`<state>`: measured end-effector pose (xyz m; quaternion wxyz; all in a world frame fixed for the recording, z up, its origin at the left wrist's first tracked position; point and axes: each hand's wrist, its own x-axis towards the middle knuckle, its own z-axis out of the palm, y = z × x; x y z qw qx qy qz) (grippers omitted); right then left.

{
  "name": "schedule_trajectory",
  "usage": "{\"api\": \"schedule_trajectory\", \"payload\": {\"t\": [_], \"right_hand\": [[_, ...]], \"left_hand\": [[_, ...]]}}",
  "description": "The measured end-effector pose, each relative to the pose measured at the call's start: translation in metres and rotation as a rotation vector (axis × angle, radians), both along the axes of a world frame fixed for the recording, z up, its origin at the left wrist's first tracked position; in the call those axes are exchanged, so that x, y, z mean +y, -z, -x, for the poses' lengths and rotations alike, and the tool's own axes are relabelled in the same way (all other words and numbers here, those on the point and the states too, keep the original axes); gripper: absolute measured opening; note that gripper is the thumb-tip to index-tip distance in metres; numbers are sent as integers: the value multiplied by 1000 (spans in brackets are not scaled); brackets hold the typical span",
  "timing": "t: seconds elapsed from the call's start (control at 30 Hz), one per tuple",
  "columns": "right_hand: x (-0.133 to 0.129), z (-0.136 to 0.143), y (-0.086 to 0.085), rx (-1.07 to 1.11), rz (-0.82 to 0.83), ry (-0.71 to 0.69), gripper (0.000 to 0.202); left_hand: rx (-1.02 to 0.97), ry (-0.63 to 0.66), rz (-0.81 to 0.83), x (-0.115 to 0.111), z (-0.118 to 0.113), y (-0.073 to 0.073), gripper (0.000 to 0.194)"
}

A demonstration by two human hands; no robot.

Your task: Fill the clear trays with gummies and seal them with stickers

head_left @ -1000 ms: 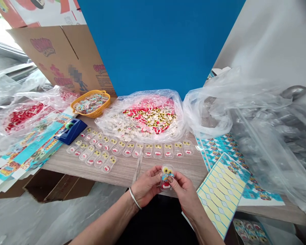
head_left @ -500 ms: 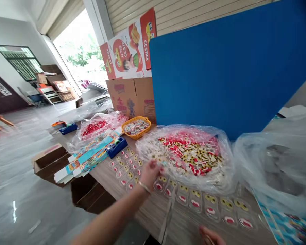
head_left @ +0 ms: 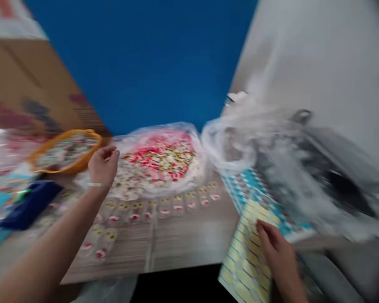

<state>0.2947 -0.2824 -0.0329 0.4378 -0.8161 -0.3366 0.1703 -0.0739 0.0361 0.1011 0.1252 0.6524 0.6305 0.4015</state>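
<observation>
My left hand (head_left: 103, 165) is raised beside the left end of a clear plastic bag (head_left: 198, 179), its fingers pinched together. A small pale bit shows at the fingertips, too blurred to name. Red, white and yellow-brown pieces (head_left: 164, 158) fill the bag. My right hand (head_left: 279, 252) is closed at the right side of a yellow sheet (head_left: 240, 269) marked with dark lines and clear patches. The sheet juts past the table's front edge. Small clear trays (head_left: 178, 206), each with yellow and red pieces, stand in a row before the bag; two more trays (head_left: 104, 244) lie nearer me.
A yellow basket (head_left: 33, 166) of small packets and a blue tape dispenser (head_left: 34, 206) are on the left. Blue patterned sheets (head_left: 235, 189) and clear plastic bags (head_left: 290, 176) lie at right. A blue board (head_left: 151, 63) stands behind the table (head_left: 189, 244).
My view has swung right. My left hand has moved from over the trays to beside the bag and basket. My right hand is now at the yellow sheet, which has come into view.
</observation>
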Motion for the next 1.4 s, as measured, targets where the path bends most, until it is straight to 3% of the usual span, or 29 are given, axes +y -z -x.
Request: {"api": "schedule_trajectory", "payload": {"t": [0.03, 0.07, 0.1, 0.2, 0.3, 0.37, 0.43, 0.57, 0.73, 0.87, 1.03, 1.13, 1.4], "right_hand": [[-6, -11, 1, -61, -13, 15, 39], [-9, -18, 4, -123, -12, -8, 38], [-11, -23, 6, -194, -24, -9, 36], [-13, -24, 13, -298, -49, -53, 31], [-19, -17, 15, -317, -71, -94, 28], [-24, -15, 17, -322, -86, -102, 26], [-29, -14, 18, -333, -103, -104, 24], [-31, -13, 19, -330, -130, -110, 21], [-32, -14, 17, -331, -152, -118, 18], [-23, -20, 3, -311, -148, -127, 20], [15, -35, -28, -406, -270, -142, 23], [33, -40, -37, -406, -309, -165, 19], [32, -31, -48, -278, -359, -222, 17]], "left_hand": [[-61, 112, 65, -22, -28, 19, 30], [-170, 330, 191, -48, -59, 36, 26], [-208, 469, 262, -78, -90, 52, 21], [-285, 814, 518, -157, -187, 88, 22], [-199, 844, 586, -190, -269, 107, 28], [-135, 820, 577, -188, -307, 113, 31], [-76, 787, 563, -179, -329, 116, 36], [21, 705, 532, -169, -341, 119, 38], [32, 719, 543, -165, -340, 121, 10], [-73, 763, 602, -167, -336, 117, 5], [-301, 836, 718, -181, -323, 104, 7], [-426, 854, 756, -186, -314, 94, 12], [-599, 866, 718, -193, -296, 70, 11]]}}
